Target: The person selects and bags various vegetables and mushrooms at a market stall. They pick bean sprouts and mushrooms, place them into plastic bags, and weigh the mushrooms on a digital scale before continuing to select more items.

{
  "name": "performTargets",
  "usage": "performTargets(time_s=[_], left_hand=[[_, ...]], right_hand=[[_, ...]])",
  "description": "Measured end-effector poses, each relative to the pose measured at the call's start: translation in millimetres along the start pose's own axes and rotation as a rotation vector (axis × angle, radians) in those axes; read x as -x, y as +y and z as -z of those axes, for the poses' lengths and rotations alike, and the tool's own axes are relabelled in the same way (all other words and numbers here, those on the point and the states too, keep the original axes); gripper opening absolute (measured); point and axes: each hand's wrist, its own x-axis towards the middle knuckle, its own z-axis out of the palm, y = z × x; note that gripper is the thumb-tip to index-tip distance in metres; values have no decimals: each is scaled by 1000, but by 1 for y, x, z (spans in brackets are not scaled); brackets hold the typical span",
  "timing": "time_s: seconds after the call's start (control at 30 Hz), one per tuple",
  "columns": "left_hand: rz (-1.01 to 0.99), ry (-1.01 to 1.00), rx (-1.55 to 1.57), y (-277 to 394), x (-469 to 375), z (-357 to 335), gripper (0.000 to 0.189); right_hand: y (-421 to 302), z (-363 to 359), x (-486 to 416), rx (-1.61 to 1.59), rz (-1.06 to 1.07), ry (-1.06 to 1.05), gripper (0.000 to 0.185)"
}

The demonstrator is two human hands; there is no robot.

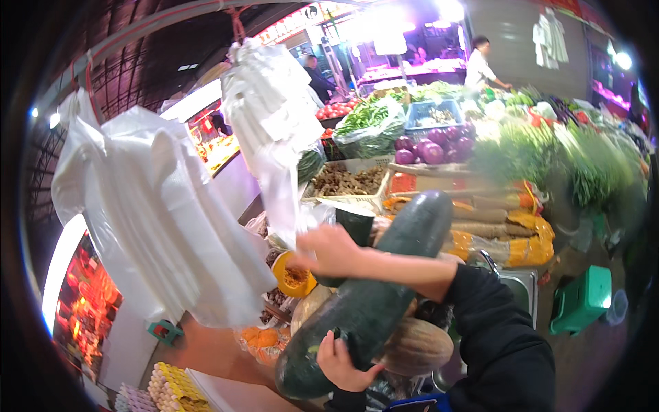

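A long dark-green winter melon (355,316) lies slantwise before me on top of other gourds. My left hand (344,363) presses on its near end, fingers bent around a small dark stub like a stem. Across the melon reaches my right arm. My right hand (329,252), blurred, grips the lower end of a white plastic bag (278,188) that stretches down from a hanging bundle of bags (270,98). Below that hand is a cut orange pumpkin (294,275). A ribbed tan pumpkin (419,347) sits right of the melon.
Another bag bundle (154,216) hangs close on the left. Beyond the melon are a basket of ginger (350,180), purple onions (432,147) and leafy greens (530,147). A green stool (582,298) stands right, egg trays (177,386) lower left. A person in white (479,67) stands farther back.
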Motion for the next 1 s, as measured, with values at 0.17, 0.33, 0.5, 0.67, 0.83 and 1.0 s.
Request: performTargets(time_s=[0.17, 0.33, 0.5, 0.67, 0.83, 1.0], left_hand=[[844, 28, 1123, 21, -2, 29, 55], [1314, -413, 1217, 95, 46, 9, 20], [1013, -332, 595, 151, 112, -26, 19], [130, -931, 37, 206, 147, -10, 22], [613, -512, 414, 250, 174, 28, 26], [1088, -349, 296, 264, 215, 96, 52]], right_hand=[[-125, 69, 184, -281, 43, -653, 26], [-201, 93, 325, -450, -120, -802, 52], [-191, 202, 399, -823, -529, -725, 62], [-194, 265, 394, -544, -577, -55, 52], [-193, 250, 384, -727, -448, -290, 112], [-203, 226, 391, -921, -490, -592, 112]])
